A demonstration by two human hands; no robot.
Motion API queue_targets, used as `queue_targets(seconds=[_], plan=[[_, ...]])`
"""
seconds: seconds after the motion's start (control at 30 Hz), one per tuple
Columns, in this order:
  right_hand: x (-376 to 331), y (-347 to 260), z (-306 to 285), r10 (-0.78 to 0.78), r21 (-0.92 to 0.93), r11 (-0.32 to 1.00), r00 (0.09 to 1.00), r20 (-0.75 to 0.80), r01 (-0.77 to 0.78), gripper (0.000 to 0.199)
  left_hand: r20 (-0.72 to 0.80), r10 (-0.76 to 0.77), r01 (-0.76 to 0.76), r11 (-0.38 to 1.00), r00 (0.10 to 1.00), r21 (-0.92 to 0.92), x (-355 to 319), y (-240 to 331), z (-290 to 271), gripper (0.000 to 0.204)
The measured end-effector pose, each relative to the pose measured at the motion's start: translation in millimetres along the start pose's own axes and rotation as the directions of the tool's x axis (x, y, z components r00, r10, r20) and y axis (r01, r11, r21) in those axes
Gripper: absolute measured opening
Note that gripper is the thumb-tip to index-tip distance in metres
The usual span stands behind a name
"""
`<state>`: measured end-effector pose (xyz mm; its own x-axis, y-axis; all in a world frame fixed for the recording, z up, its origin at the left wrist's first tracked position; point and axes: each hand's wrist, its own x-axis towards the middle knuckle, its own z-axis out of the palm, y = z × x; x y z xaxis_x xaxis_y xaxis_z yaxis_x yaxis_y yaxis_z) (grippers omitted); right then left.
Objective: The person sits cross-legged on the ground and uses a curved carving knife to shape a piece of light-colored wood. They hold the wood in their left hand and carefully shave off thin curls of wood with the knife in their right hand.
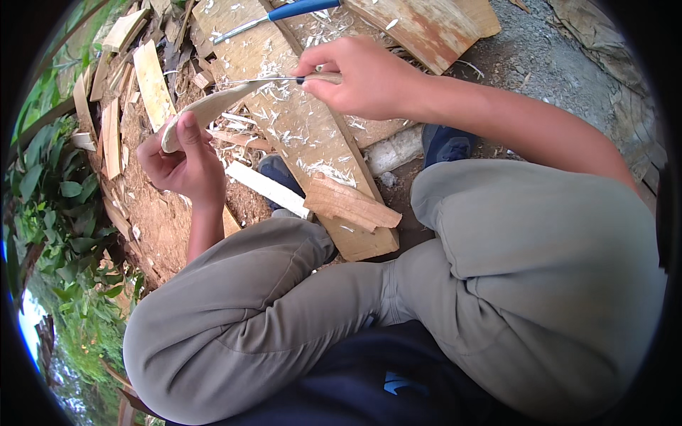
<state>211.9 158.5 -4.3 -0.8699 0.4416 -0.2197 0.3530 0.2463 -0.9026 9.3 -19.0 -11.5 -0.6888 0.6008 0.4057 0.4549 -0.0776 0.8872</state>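
Observation:
My left hand (186,163) is closed around the broad end of a thin, curved, paddle-shaped piece of pale wood (213,108), its thumb pressed on the near face. The piece slants up and right, over the plank. In my right hand (366,77) is a knife (323,77) with a light wooden handle and a dark collar. Its slim blade points left along the far, narrower end of the wood; I cannot tell whether the edge is cutting in. Below both hands lies a long wooden plank (298,135) strewn with pale curled shavings.
A blue-handled tool with a metal shaft (304,8) lies across the plank's far end. On its near end rests a reddish wood offcut (348,202), beside a pale strip (266,188). Wood scraps (153,82) litter the ground at left, near leafy plants (64,184). A broad board (419,28) lies at the back.

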Motion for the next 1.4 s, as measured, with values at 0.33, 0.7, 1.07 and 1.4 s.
queue_targets(seconds=[0.33,0.7,1.07,1.4], plan=[[-4,-16,0,0.038,-0.019,0.999,0.999,0.034,-0.038,0.027,-0.026,0.002,-0.003,1.0,1.0,-0.013,1,0,1,0.028],[2,22,3,0.017,-0.178,0.984,1.0,-0.004,-0.018,0.027,-0.011,-0.038,0.037,0.999,0.999,-0.038,1,5,1,0.025],[2,8,-5,0.091,-0.1,0.991,0.995,0.039,-0.086,0.025,0.074,0.096,-0.096,0.995,0.993,-0.006,-1,1,3,0.018],[3,19,6,-0.047,-0.096,0.994,0.998,-0.029,0.044,0.032,0.103,0.089,-0.091,0.996,0.991,0.009,-3,1,-2,0.02]])
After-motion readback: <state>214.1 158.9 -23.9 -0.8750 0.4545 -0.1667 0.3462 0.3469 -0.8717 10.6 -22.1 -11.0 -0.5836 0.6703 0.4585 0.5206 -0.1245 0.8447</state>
